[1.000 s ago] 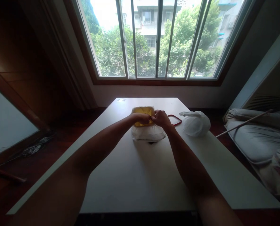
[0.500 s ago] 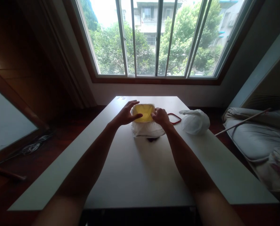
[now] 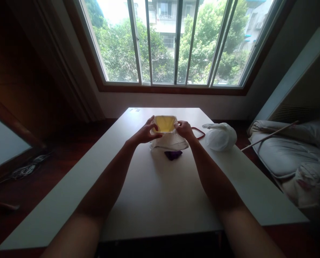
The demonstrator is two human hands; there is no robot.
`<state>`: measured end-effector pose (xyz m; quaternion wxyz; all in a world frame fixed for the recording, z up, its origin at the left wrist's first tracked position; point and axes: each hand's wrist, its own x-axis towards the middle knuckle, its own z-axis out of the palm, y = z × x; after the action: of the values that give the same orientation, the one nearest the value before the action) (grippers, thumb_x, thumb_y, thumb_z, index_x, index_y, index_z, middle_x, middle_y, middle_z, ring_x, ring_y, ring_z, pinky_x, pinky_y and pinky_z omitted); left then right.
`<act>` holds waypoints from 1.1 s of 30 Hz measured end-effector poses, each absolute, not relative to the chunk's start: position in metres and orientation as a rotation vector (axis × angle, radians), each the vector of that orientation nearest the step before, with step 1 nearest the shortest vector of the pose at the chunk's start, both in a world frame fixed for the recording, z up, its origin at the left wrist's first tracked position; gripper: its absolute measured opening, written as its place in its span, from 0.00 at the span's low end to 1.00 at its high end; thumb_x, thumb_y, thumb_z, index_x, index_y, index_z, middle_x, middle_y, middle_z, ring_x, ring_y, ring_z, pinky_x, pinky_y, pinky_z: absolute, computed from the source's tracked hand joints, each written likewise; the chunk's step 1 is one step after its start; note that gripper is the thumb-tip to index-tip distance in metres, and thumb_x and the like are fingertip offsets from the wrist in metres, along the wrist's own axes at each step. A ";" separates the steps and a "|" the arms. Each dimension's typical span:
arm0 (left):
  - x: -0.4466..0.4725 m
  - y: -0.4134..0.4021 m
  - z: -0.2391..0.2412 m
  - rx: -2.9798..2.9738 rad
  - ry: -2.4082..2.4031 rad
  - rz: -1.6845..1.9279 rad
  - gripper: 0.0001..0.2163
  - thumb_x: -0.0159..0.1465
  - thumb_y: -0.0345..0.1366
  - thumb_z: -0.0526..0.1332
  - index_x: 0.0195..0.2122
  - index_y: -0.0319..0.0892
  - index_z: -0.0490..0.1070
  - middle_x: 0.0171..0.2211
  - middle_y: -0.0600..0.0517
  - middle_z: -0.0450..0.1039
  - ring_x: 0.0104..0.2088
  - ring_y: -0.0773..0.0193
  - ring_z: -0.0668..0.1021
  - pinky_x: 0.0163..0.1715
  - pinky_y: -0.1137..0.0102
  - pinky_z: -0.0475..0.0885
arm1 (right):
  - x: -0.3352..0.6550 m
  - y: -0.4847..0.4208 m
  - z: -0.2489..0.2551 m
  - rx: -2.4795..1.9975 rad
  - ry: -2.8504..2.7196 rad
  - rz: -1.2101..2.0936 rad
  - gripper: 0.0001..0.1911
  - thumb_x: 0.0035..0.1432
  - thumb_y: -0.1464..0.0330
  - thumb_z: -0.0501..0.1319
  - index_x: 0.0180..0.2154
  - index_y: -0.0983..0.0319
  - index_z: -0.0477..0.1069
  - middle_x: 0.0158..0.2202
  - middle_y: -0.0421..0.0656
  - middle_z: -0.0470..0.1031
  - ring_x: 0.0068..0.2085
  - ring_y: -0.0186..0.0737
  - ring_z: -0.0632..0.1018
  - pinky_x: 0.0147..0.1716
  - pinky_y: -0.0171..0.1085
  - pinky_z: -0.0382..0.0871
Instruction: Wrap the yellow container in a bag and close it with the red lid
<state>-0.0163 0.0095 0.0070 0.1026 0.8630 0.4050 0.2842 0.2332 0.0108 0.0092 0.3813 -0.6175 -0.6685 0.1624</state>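
Observation:
A small yellow bin (image 3: 165,124) is at the far middle of the table, its inside facing me. A whitish plastic bag (image 3: 170,142) lines it, folded over the rim and hanging down in front. At the left of the rim, my left hand (image 3: 147,132) is closed with its fingers bent over the bag's edge. My right hand (image 3: 184,129) pinches the bag at the right side of the rim. Just in front lies a dark purple piece (image 3: 173,155), its kind unclear. A red rounded-square frame (image 3: 203,136) lies right of my right hand.
The white table (image 3: 160,200) reaches toward a large window. On its right side sits a tied, bulging white plastic bag (image 3: 221,137). Beyond the right edge are a thin stick (image 3: 270,135) and a pale padded mattress (image 3: 278,154). Cables (image 3: 28,167) lie on the floor at left.
My left hand has gone from spread fingers to closing on the rim's left side. The bag's front has lifted slightly, showing more of the purple piece. The view has shifted a little.

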 end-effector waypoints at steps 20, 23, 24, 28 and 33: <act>-0.018 0.026 -0.011 2.466 1.187 0.981 0.19 0.66 0.53 0.58 0.41 0.40 0.72 0.71 0.36 0.50 0.71 0.47 0.57 0.65 0.53 0.63 | 0.252 0.010 0.005 -1.293 -1.974 0.754 0.61 0.46 0.52 0.74 0.72 0.62 0.45 0.52 0.52 0.74 0.46 0.45 0.79 0.44 0.39 0.74; -0.018 0.031 -0.015 2.471 1.169 1.005 0.19 0.65 0.53 0.58 0.42 0.41 0.71 0.71 0.36 0.51 0.71 0.47 0.56 0.66 0.52 0.60 | 0.251 0.014 -0.002 -1.296 -2.003 0.683 0.62 0.43 0.54 0.76 0.72 0.60 0.47 0.52 0.52 0.75 0.48 0.48 0.78 0.48 0.42 0.73; -0.018 0.032 -0.017 2.469 1.167 1.018 0.19 0.65 0.54 0.59 0.42 0.41 0.71 0.71 0.36 0.50 0.71 0.46 0.56 0.66 0.52 0.60 | 0.250 0.015 -0.004 -1.319 -2.011 0.649 0.62 0.43 0.54 0.76 0.71 0.60 0.47 0.52 0.52 0.76 0.49 0.49 0.78 0.49 0.43 0.73; -0.021 0.032 -0.016 2.458 1.201 1.036 0.21 0.63 0.54 0.60 0.45 0.40 0.69 0.72 0.35 0.45 0.72 0.43 0.52 0.66 0.47 0.60 | 0.249 0.014 -0.008 -1.454 -2.054 0.523 0.66 0.41 0.51 0.76 0.72 0.63 0.45 0.52 0.54 0.76 0.50 0.53 0.78 0.51 0.46 0.71; -0.028 0.023 -0.001 2.459 1.303 0.967 0.25 0.59 0.53 0.66 0.52 0.43 0.69 0.74 0.37 0.37 0.71 0.39 0.53 0.64 0.45 0.61 | 0.264 0.015 -0.001 -1.388 -1.980 0.658 0.58 0.49 0.42 0.68 0.71 0.64 0.50 0.53 0.55 0.75 0.46 0.47 0.79 0.45 0.39 0.73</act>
<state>-0.0277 0.0230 -0.0010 0.0974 0.8306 0.4403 0.3268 0.2642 0.0151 -0.0007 0.3124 -0.5262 -0.7505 0.2496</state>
